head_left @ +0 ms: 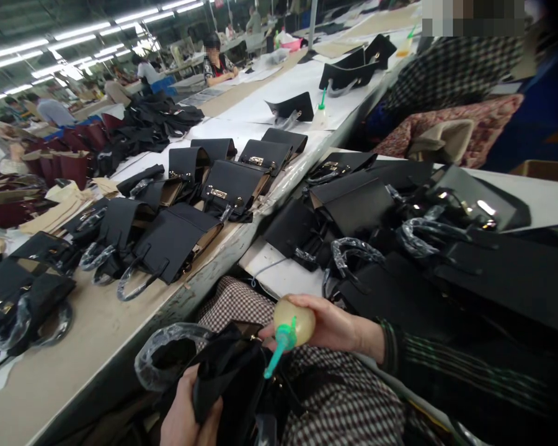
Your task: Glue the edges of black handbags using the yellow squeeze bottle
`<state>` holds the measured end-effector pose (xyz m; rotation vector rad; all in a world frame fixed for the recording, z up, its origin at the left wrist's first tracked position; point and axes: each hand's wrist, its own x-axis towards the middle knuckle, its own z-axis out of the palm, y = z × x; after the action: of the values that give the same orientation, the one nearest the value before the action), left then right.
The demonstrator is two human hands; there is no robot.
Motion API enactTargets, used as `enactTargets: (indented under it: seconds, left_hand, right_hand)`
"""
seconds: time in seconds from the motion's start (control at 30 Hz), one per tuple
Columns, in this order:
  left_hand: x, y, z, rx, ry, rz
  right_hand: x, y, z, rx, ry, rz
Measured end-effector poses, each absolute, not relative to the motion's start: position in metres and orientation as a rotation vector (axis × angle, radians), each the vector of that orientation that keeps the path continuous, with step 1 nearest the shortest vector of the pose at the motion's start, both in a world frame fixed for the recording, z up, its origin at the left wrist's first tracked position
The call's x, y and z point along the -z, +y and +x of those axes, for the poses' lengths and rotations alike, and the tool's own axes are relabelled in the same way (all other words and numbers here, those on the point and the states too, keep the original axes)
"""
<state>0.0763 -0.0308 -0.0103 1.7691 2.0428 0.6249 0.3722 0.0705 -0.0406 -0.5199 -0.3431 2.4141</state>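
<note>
My right hand (332,322) is wrapped round a squeeze bottle (302,317) of yellowish liquid. Its green nozzle (276,356) points down and to the left, over a black handbag (232,365) on my lap. My left hand (190,406) grips a fold of that bag's black material, fingers closed on it. One plastic-wrapped handle (155,353) of the bag sticks out to the left. Small metal fittings show on the bag near the bottle; its lower part is hidden by my hands and the frame edge.
Black handbags (177,238) stand in rows on the long workbench (102,334) at left. More black bags (353,204) pile up on the white table (279,272) at right. Another green-tipped bottle (322,111) stands farther up. A person in a checked sleeve (460,68) sits at upper right.
</note>
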Motion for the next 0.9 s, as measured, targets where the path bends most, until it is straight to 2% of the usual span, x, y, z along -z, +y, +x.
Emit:
enactTargets:
  seconds: [0.13,0.5,0.67,0.9]
  left_hand:
    - [0.011,-0.025,0.079,-0.617,2.037,1.758]
    - [0.002,-0.004,0.088,-0.581,1.744,1.597]
    - [0.016,-0.006,0.087,-0.532,1.75,1.849]
    - [0.027,-0.009,0.076,-0.564,1.529,2.51]
  right_hand:
    - [0.044,0.074,0.354,-2.507,-0.265,-0.5]
    - [0.013,0.073,0.337,-2.428,-0.165,-0.532]
    - [0.005,0.074,0.331,-2.413,-0.21,-0.483]
    - [0.004,0.08,0.347,-2.306,-0.236,-0.522]
